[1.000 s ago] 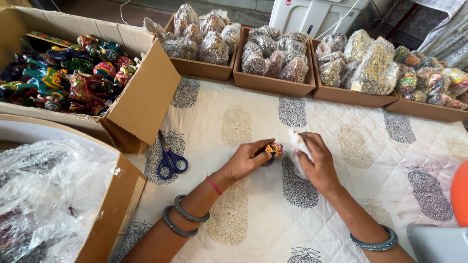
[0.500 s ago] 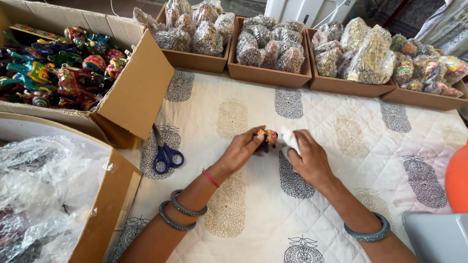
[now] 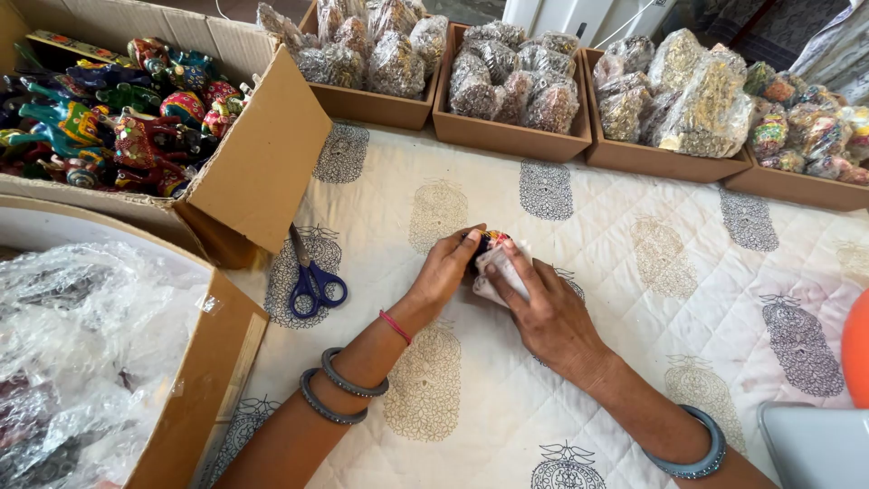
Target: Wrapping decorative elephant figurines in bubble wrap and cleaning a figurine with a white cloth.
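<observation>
My left hand [image 3: 446,269] and my right hand [image 3: 541,311] meet over the patterned white cloth [image 3: 634,272] near its middle. Together they hold a small colourful painted figure [image 3: 490,241], mostly hidden by the fingers. A piece of white wrapping sheet [image 3: 501,272] lies under my right fingers and around the figure. My left fingers curl over the figure's left side. My right hand presses the sheet against it from the right.
Blue-handled scissors [image 3: 312,276] lie left of my hands. A cardboard box of painted figures [image 3: 109,118] stands far left, a box with clear plastic wrap [image 3: 81,353] in front of it. Several trays of bagged items [image 3: 507,86] line the back edge.
Both hands have drawn closer around the figure, and the white sheet covers more of it than a second ago. The view has shifted slightly.
</observation>
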